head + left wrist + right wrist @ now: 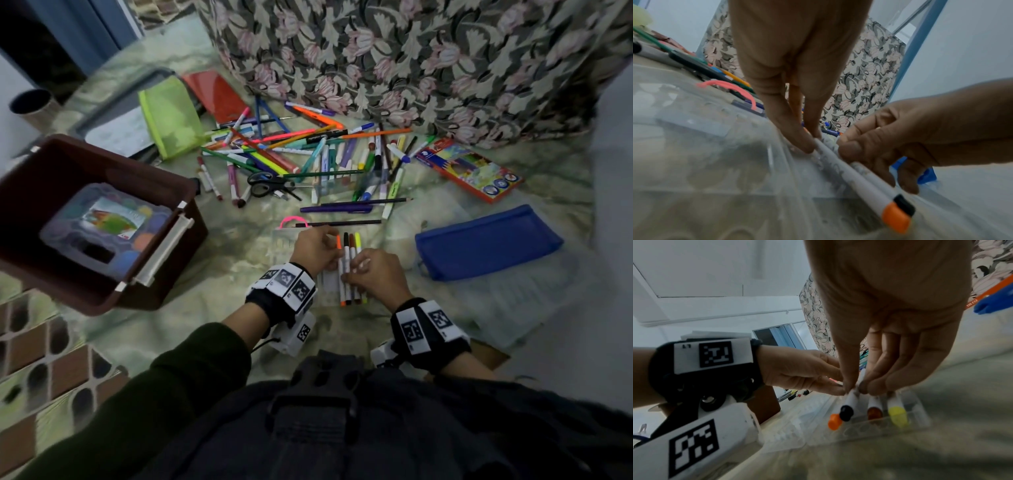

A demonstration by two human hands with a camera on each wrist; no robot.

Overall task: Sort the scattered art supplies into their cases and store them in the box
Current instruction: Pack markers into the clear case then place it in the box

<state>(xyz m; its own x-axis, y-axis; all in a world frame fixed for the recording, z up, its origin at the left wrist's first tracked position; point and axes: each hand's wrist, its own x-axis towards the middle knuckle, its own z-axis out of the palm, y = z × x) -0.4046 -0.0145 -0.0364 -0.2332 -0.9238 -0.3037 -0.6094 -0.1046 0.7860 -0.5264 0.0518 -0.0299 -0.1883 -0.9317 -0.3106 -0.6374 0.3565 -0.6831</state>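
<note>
A clear plastic marker case (284, 243) with a pink handle lies on the patterned sheet in front of me. In its slots lie an orange marker (341, 284), a black one (346, 240), a brown one and a yellow one (358, 240). My left hand (334, 251) pinches the orange marker's white barrel (855, 177) with its fingertips. My right hand (352, 270) pinches the black marker (846, 413) between thumb and fingers, right beside the left hand's fingertips (836, 391). The brown storage box (154, 294) stands to the left with a clear paint case inside.
A heap of loose markers and pencils (308, 154) and black scissors (267, 183) lie beyond the case. A blue pouch (486, 243) sits to the right, a coloured-pencil box (469, 168) behind it. A green pouch (171, 116) and a red case (215, 96) lie at the back left.
</note>
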